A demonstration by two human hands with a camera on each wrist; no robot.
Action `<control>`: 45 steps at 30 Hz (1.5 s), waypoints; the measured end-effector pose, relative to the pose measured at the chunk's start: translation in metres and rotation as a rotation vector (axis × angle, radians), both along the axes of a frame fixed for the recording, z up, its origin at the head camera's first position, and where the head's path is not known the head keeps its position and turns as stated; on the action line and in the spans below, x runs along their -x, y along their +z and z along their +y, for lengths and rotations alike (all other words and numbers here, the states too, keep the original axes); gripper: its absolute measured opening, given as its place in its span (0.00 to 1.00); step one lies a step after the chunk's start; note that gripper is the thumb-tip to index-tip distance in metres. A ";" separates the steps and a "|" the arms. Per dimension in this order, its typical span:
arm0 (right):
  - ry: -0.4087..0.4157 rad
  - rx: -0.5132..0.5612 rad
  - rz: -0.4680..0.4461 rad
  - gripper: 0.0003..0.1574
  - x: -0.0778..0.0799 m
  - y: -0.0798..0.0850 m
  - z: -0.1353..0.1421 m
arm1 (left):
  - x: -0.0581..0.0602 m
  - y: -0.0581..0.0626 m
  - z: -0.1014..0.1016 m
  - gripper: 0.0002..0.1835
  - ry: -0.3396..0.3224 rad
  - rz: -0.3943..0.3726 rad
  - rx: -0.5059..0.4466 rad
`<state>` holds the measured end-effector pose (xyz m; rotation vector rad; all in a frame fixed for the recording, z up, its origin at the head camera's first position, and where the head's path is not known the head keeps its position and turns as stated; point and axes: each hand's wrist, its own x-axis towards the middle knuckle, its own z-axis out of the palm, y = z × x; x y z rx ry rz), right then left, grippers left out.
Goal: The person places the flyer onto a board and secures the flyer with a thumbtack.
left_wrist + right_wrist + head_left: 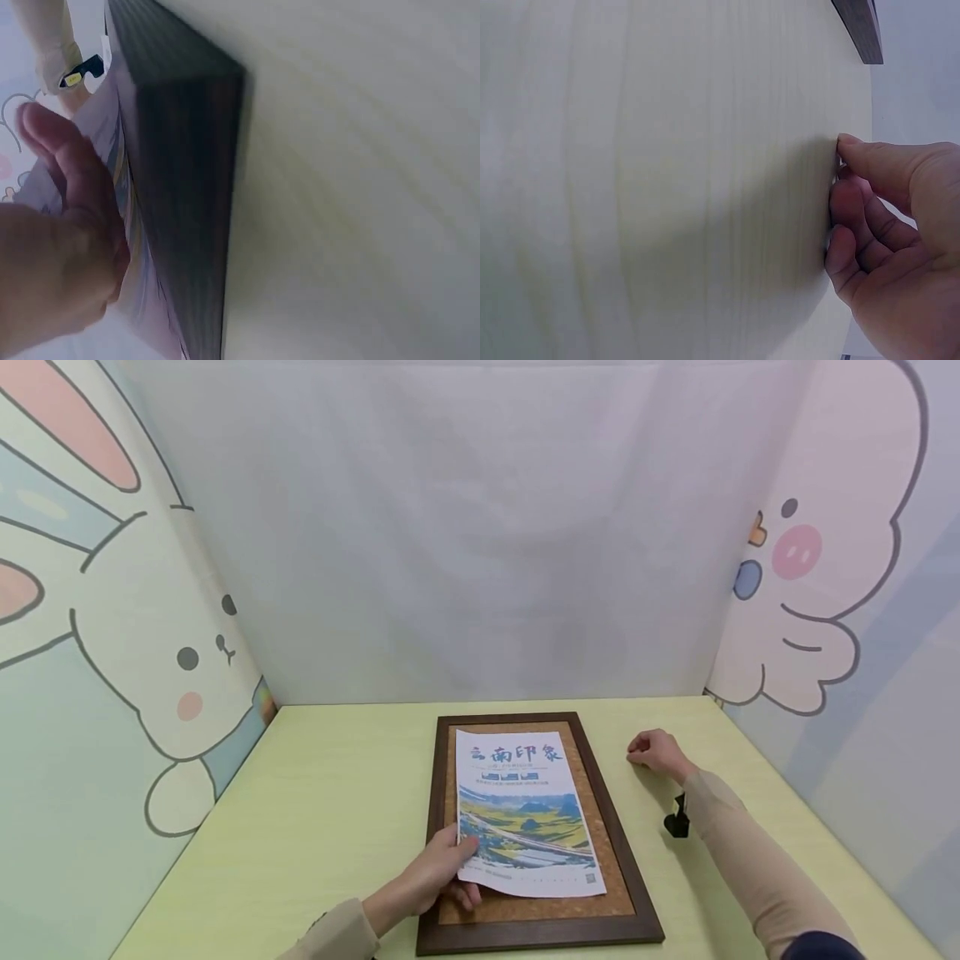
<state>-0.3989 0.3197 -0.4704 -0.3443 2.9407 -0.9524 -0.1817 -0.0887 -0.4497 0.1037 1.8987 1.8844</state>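
Note:
A printed poster point(525, 814) with a landscape picture and blue lettering lies over a cork board point(551, 910) in a dark wooden frame point(630, 868). Its lower left edge is gripped by my left hand point(442, 868), thumb on the printed face and fingers beneath; the left wrist view has that hand point(75, 217) beside the frame's dark side point(184, 187). To the right of the frame, my right hand point(660, 752) is low at the table with fingers curled. In the right wrist view its thumb and fingertips point(844, 199) come close to the tabletop; I cannot tell whether they pinch anything.
The pale yellow-green table point(330, 793) extends on both sides of the frame. A grey-white curtain point(480, 543) hangs behind it, with cartoon-printed panels point(172, 635) at the sides. A small black device point(678, 822) is at my right wrist.

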 end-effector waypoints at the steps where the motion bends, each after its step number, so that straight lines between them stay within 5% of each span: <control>1: -0.001 0.001 0.002 0.08 0.000 0.000 0.000 | 0.001 0.001 -0.003 0.21 -0.023 0.003 0.023; 5: -0.002 0.003 -0.004 0.08 0.002 0.001 -0.003 | 0.006 0.006 -0.014 0.17 -0.077 0.095 0.215; 12: 0.004 0.083 -0.007 0.10 0.009 0.020 -0.021 | 0.017 0.018 -0.029 0.14 0.015 0.503 0.725; 14: 0.017 0.127 0.007 0.11 0.013 0.028 -0.033 | 0.021 0.019 -0.029 0.19 -0.031 0.582 0.831; 18: 0.051 0.194 0.000 0.12 0.025 0.038 -0.066 | 0.029 0.012 -0.028 0.33 -0.224 0.696 0.981; 21: 0.073 0.217 -0.024 0.12 0.032 0.039 -0.094 | 0.032 0.006 -0.029 0.42 -0.363 0.690 0.993; 25: 0.083 0.230 -0.038 0.10 0.038 0.036 -0.128 | 0.032 0.001 -0.029 0.47 -0.451 0.658 0.979; 38: 0.062 0.180 -0.113 0.06 0.046 0.026 -0.181 | 0.034 -0.001 -0.022 0.48 -0.468 0.677 1.014; 45: 0.110 0.144 -0.068 0.04 0.041 0.022 -0.193 | 0.034 0.001 -0.023 0.49 -0.471 0.673 1.042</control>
